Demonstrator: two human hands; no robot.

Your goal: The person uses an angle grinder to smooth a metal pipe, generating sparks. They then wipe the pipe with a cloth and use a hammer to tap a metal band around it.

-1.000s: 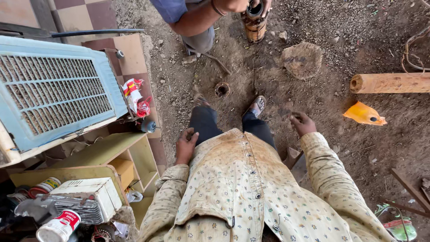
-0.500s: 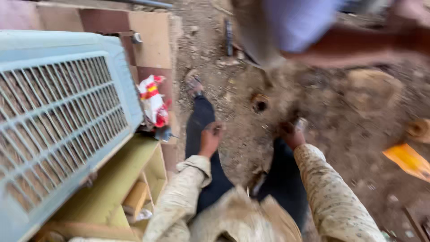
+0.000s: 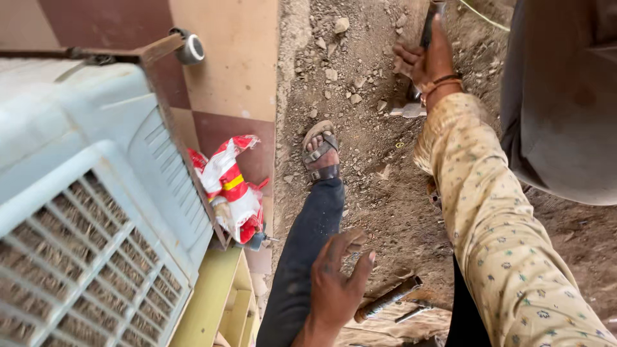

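Observation:
My right hand [image 3: 427, 61] reaches forward over the dirt ground and grips the dark handle of a tool [image 3: 429, 26]; the tool's lower end [image 3: 406, 109] rests near the ground by a pale flat piece. My left hand [image 3: 337, 283] lies on my left leg in dark trousers [image 3: 308, 238], fingers loosely apart, holding nothing. Just right of that hand a metal tool with a rusty shaft [image 3: 389, 299] lies on the ground. My left foot in a sandal [image 3: 321, 154] stands on the dirt.
A pale blue air cooler with a grille [image 3: 96, 193] fills the left side. A red and white plastic bag [image 3: 231, 186] hangs beside it, above yellow shelving [image 3: 218, 302]. Another person in grey clothing [image 3: 559, 96] stands close at the right. Loose stones [image 3: 334, 51] litter the dirt.
My right hand left my knee, reached forward and took hold of the tool handle. My left hand stayed on the left leg. The view swung left and closer to the ground.

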